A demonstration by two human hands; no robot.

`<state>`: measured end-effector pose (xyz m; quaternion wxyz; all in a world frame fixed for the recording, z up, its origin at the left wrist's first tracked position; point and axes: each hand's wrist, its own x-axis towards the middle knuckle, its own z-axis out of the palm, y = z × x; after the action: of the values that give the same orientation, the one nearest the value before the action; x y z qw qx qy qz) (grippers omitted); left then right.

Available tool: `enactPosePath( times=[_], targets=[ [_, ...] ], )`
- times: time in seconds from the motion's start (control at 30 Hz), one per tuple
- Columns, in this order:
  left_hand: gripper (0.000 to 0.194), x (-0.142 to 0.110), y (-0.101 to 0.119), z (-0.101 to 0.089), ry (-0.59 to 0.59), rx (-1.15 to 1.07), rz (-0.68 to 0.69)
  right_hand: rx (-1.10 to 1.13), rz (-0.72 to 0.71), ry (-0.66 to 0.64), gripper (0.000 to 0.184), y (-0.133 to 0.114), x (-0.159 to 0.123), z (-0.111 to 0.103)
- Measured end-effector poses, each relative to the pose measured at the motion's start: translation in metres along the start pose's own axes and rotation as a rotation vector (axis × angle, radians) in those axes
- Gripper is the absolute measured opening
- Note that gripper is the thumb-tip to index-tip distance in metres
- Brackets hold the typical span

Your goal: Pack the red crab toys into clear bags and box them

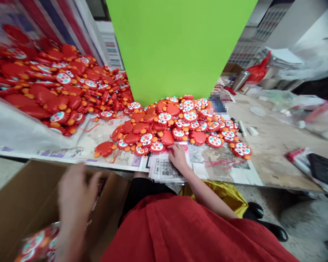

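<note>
My left hand [76, 191] is over an open cardboard box [43, 193], blurred by motion. Its thumb stands apart from the fingers and nothing shows in it. Inside the box lie bagged red crab toys [36, 243] in clear plastic. On the table's front edge rests a stack of clear plastic bags [166, 169] with black print and a pink strip. At the stack's upper end, my right hand [178, 156] has its bent fingers closed on a bag, beside a red crab toy [166, 138]. Its fingertips are partly hidden.
Loose crab toys [190, 116] with white dotted bellies spread across the table. A bigger heap [57, 80] fills a white-lined container on the left. Behind stands a green panel [177, 47]. A black phone [324, 169], pink strings [221, 162] and a metal flask [240, 80] lie to the right.
</note>
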<state>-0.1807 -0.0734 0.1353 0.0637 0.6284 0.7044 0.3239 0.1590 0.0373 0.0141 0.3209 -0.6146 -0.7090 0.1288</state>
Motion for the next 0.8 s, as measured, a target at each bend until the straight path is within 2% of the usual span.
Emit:
enactPosePath(
  times=[0.07,0.13,0.17,0.23,0.3,0.37,0.43,0.47,0.53,0.6,0.67,0.8],
  targets=[
    [0.059,-0.001,0.026,0.057,-0.228,-0.062,0.289,0.057,0.004,0.062,0.03,0.002,0.002,-0.009],
    [0.073,-0.012,0.059,0.109,-0.533,-0.092,0.515,0.053,0.014,0.131,0.029,0.009,0.003,-0.026],
    [0.08,-0.019,0.075,0.131,-0.63,-0.096,0.612,0.029,0.027,0.166,0.029,0.015,0.004,-0.038],
    [0.088,-0.034,0.1,0.165,-0.716,-0.065,0.741,-0.036,0.074,0.24,0.032,0.035,0.004,-0.065],
    [0.077,-0.042,0.111,0.185,-0.72,-0.019,0.79,-0.113,0.153,0.318,0.039,0.064,0.002,-0.097],
    [0.062,-0.044,0.11,0.196,-0.701,0.003,0.809,-0.283,0.295,0.381,0.049,0.099,-0.004,-0.127],
    [0.055,-0.038,0.101,0.198,-0.697,0.008,0.82,-0.445,0.513,0.402,0.06,0.132,-0.015,-0.152],
    [0.054,-0.034,0.096,0.196,-0.709,0.012,0.823,-0.478,0.621,0.38,0.068,0.146,-0.02,-0.16],
    [0.055,-0.024,0.09,0.188,-0.758,0.014,0.825,-0.504,0.743,0.269,0.079,0.166,-0.032,-0.17],
    [0.061,-0.014,0.091,0.177,-0.806,-0.008,0.822,-0.536,0.775,0.189,0.08,0.177,-0.041,-0.173],
    [0.054,-0.006,0.099,0.17,-0.82,-0.027,0.803,-0.579,0.772,0.174,0.076,0.18,-0.046,-0.173],
    [0.032,0.007,0.124,0.175,-0.712,0.099,0.663,-0.619,0.774,0.213,0.071,0.182,-0.044,-0.175]
  ],
)
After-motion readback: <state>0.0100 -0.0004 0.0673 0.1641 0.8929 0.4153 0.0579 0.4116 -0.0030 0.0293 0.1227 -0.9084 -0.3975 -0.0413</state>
